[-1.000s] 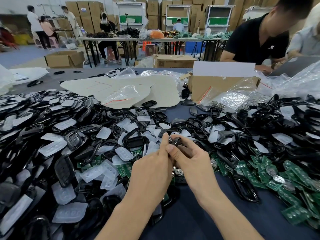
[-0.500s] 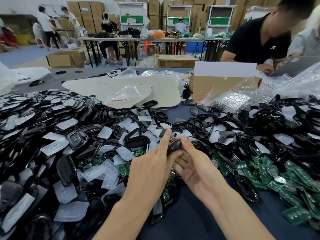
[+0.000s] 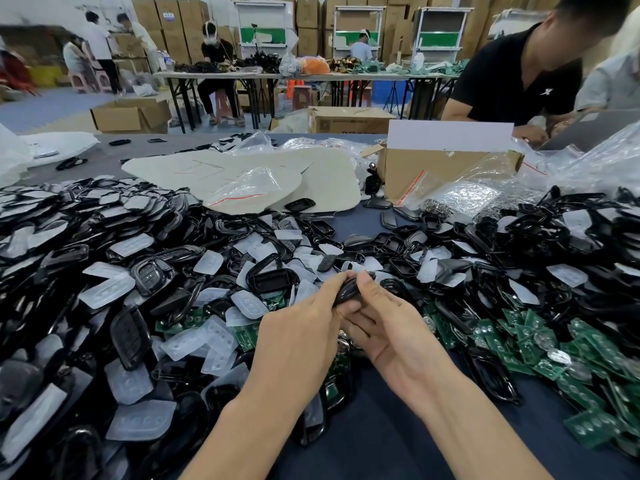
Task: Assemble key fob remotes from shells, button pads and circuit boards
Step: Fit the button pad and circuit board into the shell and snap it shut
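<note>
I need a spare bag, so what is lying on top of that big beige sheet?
A clear plastic bag and one black shell lie on the beige sheet; heaped bags hide its far edge.

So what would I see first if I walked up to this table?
A huge heap of black shells and milky button pads covers the table, with green circuit boards spilling along the right side. In the middle, close to the camera, the left hand and right hand both pinch one black fob.
</note>
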The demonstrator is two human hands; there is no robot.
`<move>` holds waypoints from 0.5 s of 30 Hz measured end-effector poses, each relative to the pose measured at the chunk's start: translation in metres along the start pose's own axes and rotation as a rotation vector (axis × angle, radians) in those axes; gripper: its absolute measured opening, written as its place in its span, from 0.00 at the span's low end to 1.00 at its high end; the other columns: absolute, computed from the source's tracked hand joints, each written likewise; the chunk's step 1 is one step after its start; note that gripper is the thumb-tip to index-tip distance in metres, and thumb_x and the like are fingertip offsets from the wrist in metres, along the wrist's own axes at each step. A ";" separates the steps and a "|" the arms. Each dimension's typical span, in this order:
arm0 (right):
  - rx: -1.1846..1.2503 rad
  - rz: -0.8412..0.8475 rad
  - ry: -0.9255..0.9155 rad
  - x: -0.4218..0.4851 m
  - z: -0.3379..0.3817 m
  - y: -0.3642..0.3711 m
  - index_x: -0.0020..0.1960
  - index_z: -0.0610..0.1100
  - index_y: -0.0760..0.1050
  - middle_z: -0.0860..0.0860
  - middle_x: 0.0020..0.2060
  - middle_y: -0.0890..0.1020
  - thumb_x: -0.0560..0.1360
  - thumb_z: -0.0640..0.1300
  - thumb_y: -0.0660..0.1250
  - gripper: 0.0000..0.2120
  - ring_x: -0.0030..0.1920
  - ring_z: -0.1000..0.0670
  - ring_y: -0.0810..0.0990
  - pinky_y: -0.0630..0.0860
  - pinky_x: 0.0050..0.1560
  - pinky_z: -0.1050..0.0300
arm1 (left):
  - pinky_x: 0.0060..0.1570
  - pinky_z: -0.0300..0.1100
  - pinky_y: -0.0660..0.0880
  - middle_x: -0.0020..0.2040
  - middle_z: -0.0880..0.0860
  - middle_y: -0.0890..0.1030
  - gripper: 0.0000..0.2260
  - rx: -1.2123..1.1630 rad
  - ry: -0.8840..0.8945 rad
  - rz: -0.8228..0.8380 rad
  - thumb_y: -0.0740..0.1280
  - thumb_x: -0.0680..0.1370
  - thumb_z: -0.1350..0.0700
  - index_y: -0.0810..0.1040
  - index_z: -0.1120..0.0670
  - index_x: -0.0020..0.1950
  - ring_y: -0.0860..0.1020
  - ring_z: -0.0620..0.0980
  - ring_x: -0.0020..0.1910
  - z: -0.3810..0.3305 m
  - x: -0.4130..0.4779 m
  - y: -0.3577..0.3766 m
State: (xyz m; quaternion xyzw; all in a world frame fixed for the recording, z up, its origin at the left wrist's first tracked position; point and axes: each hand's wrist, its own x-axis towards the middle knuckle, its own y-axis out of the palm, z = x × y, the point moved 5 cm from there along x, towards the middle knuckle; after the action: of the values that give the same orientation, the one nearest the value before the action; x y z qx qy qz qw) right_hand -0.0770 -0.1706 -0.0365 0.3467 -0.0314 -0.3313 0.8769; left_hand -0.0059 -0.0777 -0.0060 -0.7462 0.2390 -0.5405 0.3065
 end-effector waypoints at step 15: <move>-0.529 0.148 -0.525 -0.019 0.033 0.015 0.59 0.56 0.81 0.51 0.55 0.86 0.76 0.50 0.71 0.12 0.59 0.53 0.83 0.76 0.56 0.67 | 0.36 0.40 0.79 0.44 0.57 0.84 0.17 -1.756 -0.870 0.413 0.65 0.79 0.45 0.85 0.55 0.56 0.81 0.48 0.37 0.007 0.001 0.021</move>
State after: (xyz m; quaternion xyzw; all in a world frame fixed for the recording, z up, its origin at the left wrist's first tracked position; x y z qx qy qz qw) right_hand -0.0928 -0.1710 0.0010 0.0083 -0.1935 -0.3413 0.9198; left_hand 0.0004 -0.0918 -0.0220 -0.7848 0.5455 0.2114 -0.2044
